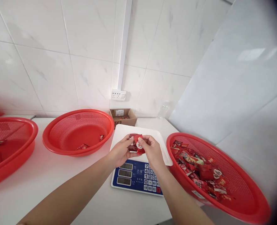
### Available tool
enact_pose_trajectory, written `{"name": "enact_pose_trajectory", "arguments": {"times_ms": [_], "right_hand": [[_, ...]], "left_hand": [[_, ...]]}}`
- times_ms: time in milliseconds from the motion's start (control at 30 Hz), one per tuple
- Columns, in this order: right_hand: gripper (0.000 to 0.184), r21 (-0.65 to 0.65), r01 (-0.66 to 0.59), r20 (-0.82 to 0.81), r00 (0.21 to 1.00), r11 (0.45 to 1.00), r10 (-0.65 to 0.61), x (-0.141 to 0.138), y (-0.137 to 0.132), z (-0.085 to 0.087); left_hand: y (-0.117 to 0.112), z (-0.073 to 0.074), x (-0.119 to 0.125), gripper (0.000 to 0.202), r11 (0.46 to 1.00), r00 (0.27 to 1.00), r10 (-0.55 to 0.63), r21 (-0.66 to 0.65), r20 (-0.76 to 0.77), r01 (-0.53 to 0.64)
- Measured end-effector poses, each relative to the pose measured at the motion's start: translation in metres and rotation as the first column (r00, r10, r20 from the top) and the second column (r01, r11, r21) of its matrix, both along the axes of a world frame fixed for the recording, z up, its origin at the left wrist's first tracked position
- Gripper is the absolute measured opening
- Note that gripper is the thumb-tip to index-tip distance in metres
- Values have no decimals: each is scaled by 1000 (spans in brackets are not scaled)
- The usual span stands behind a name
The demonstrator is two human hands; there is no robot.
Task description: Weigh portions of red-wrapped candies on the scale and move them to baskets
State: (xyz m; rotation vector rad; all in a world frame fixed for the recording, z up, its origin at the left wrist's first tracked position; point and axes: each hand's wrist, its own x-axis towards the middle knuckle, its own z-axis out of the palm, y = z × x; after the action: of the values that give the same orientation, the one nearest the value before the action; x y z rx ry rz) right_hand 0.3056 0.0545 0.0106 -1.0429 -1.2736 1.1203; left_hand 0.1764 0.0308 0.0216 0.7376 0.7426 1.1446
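Note:
Above the white pan of a digital scale (150, 129), my two hands meet at a few small red snack packets (139, 144). My left hand (121, 152) is closed on a dark red packet at its fingertips. A brighter red packet with a pale round label is pinched by my right hand (151, 150). The packets overlap, so I cannot tell exactly how many there are. Below my wrists is the scale's blue keypad panel (139, 176), partly covered by my right forearm.
At right, a red basket (248, 190) holds many red snack packets (199, 170). Another red basket (74, 136) at centre left has a few packets; a third basket (30, 131) stands further left. Behind the scale are a cardboard box (123, 122) and a clear plastic bottle (162, 111) by the tiled wall.

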Motion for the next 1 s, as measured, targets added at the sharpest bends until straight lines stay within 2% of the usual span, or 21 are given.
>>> {"name": "enact_pose_trajectory", "arguments": {"times_ms": [167,267,367,433,500,567,667,800,900,1000], "right_hand": [[30,148,80,261,958,986,-117,-2,-3,-2],[35,166,57,262,960,985,-100,-2,-6,-3],[40,143,17,243,969,990,-52,2,-11,-3],[43,113,9,249,968,994,-37,9,-15,-1],[43,86,10,237,971,996,-30,19,-18,1],[43,67,18,209,977,998,-32,29,-21,4],[45,40,26,215,976,999,-34,41,-25,7],[49,29,50,284,957,998,-56,52,-29,9],[51,34,70,304,949,997,-77,56,-30,10],[52,31,73,319,944,997,-79,57,-32,12]], "left_hand": [[-6,-2,5,33,998,997,6,57,-76,-2],[-8,-1,2,37,995,983,34,94,-179,-18],[-4,11,-14,36,985,939,122,155,-321,-75],[3,26,-36,33,959,867,253,232,-429,-165],[12,39,-64,31,914,753,393,316,-528,-255],[22,46,-95,32,898,630,439,338,-640,-282],[32,41,-140,30,945,476,312,220,-822,-240],[31,17,-184,26,971,300,70,-3,-951,-239],[28,-3,-197,29,972,203,-65,-108,-977,-209],[32,-15,-198,32,980,97,-143,-155,-985,-127]]}}
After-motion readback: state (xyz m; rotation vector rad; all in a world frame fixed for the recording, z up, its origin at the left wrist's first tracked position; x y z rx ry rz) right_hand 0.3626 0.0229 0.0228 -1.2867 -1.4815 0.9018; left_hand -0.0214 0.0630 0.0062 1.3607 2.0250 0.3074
